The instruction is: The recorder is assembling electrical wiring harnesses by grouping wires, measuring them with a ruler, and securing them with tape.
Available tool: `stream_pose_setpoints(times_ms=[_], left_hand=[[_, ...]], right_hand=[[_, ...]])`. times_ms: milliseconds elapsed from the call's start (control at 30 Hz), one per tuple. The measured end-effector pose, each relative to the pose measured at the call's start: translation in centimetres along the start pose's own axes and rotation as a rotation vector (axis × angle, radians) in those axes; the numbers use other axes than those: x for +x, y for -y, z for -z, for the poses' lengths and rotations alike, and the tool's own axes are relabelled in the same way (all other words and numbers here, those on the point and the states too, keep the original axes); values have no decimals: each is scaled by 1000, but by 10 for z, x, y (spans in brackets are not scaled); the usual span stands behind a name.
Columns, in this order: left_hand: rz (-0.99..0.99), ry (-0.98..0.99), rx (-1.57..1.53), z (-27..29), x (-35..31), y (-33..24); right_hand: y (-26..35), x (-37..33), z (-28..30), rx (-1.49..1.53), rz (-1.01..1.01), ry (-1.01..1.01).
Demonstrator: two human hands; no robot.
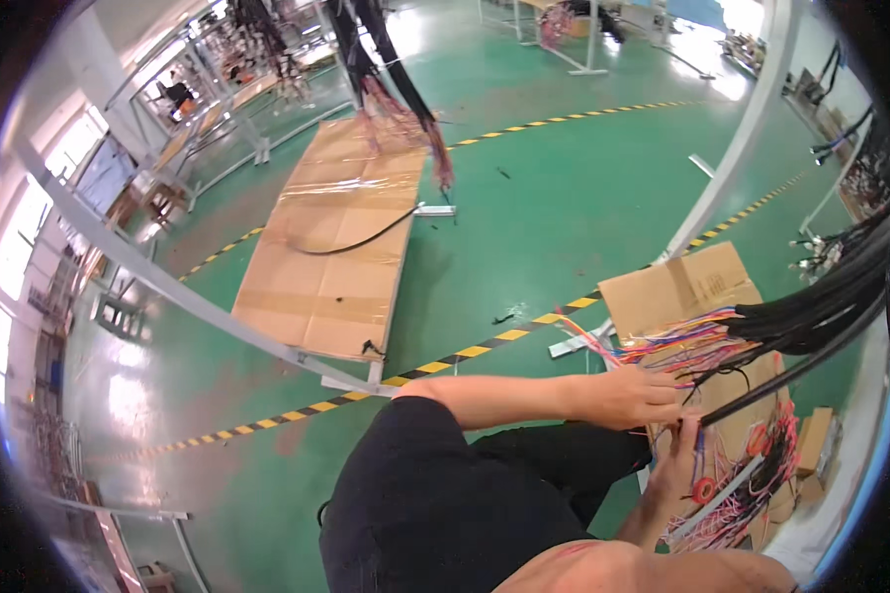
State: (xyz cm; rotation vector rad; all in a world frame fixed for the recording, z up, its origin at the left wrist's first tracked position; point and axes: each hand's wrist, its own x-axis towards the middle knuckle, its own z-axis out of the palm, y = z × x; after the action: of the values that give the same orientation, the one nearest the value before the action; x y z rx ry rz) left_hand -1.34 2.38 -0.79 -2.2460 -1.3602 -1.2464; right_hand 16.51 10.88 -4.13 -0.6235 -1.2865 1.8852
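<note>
At the right, my left hand [643,397] is closed, its fingertips pinched together beside the end of a black sheathed cable [761,392]. What lies between them is too small to make out. Just below, my right hand [676,460] is closed around the end of that cable, the thumb side up near my left fingers. Thin black wire ends [727,374] curl above the cable. Behind my left hand, a bundle of loose pink, blue and orange wires [677,339] fans out of thick black sleeves [811,314].
Cardboard [677,292] lies under the wires. A red tape roll [703,490] and pink wires [722,529] are beside my right hand. A cardboard-topped bench [331,252] stands at the left. White frame posts [732,158] and yellow-black floor tape [485,346] cross the green floor.
</note>
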Motion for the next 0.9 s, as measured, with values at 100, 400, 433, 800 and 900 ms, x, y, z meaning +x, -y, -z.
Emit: stream_pose_setpoints(times_ms=[100,400,433,800,900], left_hand=[[-173,65,30,-1,3,5],[594,39,-394,-23,-6,62],[825,25,-759,-20,-1,57],[1191,295,-1548,-75,55,18],[1129,212,-1455,-87,43,12]], right_hand=[[18,-8,-5,297,-203,45],[8,-23,9,-39,-90,477],[15,-18,21,-89,-58,397],[-59,22,190,-1517,161,-268],[-48,9,197,-1506,485,-387]])
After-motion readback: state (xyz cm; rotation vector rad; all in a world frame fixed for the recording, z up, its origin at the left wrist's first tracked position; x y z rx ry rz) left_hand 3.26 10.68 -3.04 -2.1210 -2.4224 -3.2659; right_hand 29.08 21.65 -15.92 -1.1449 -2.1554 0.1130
